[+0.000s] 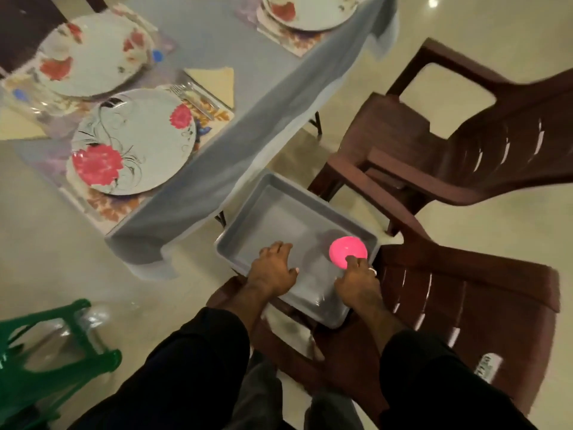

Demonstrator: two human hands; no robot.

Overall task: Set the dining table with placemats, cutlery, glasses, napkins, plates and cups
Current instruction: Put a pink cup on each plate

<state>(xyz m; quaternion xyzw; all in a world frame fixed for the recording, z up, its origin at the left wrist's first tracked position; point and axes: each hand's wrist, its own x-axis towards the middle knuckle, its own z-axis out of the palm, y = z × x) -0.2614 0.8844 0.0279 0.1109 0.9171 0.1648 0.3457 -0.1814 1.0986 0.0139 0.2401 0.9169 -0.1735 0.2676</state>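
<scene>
A grey plastic tub [248,209] rests on a brown chair beside the table. Inside it, at the right, is a pink cup [345,249]; my right hand [358,282] has its fingers on the cup's near side. My left hand [274,266] lies inside the tub with fingers spread, holding nothing. On the grey-clothed table [242,125] three flowered plates sit on placemats: the nearest plate [136,141], a second plate [93,54] behind it, and a third plate [307,10] at the far edge. A fork [192,99] and a folded yellow napkin [217,82] lie right of the nearest plate.
Two brown plastic chairs stand at the right, one [465,147] by the table, one [465,305] under the tub. A green stool [46,361] is at the lower left. Clear glasses [28,100] blur at the table's left edge. The floor is glossy cream tile.
</scene>
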